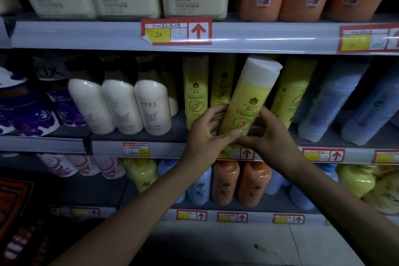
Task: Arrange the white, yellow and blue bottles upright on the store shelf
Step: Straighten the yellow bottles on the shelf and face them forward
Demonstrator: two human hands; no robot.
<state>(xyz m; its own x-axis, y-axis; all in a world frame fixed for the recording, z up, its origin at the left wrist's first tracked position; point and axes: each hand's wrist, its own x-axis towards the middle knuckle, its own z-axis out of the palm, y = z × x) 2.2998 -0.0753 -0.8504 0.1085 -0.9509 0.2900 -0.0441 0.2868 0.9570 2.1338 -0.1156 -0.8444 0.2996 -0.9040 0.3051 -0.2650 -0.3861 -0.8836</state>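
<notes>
Hands grip a yellow bottle [248,97] with a white cap at the front of the middle store shelf [174,137]. The left hand [205,136] curls round its lower side, and the right hand [272,138] pinches near its base. The bottle tilts to the right among other yellow bottles [195,93]. White bottles [123,108] stand to the left and blue bottles [332,101] lean on the right.

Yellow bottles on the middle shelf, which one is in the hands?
The tilted yellow bottle with the white cap showing, gripped low by the left hand and right hand; the other yellow bottles stand farther back.
</notes>
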